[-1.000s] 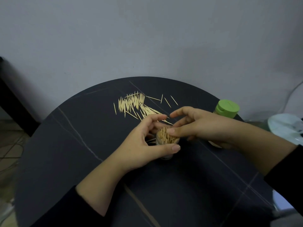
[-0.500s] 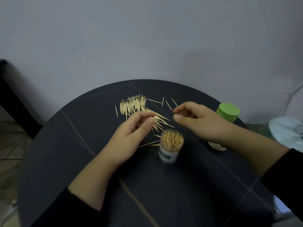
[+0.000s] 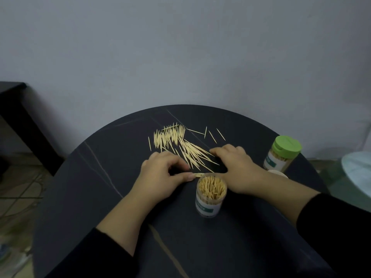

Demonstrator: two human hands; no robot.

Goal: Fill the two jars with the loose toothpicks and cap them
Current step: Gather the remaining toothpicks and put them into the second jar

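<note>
An open clear jar [image 3: 210, 197], packed with upright toothpicks, stands on the dark round table [image 3: 112, 197] near the middle. A second jar [image 3: 281, 157] with a green cap stands at the right edge. Loose toothpicks [image 3: 180, 143] lie in a pile beyond the hands. My left hand [image 3: 160, 175] is down on the table left of the open jar, and its curled fingers and thumb pinch a few toothpicks [image 3: 199, 174]. My right hand [image 3: 234, 167] lies palm down behind the jar, with bent fingertips touching the pile's right edge.
A pale round lid [image 3: 279, 173] peeks out behind my right wrist beside the capped jar. A white object [image 3: 357, 173] sits off the table at the right. A dark piece of furniture [image 3: 18, 117] stands at the left by the wall.
Both hands have left the open jar and moved away toward the loose pile. My left hand dropped to the table and closed on a few toothpicks.
</note>
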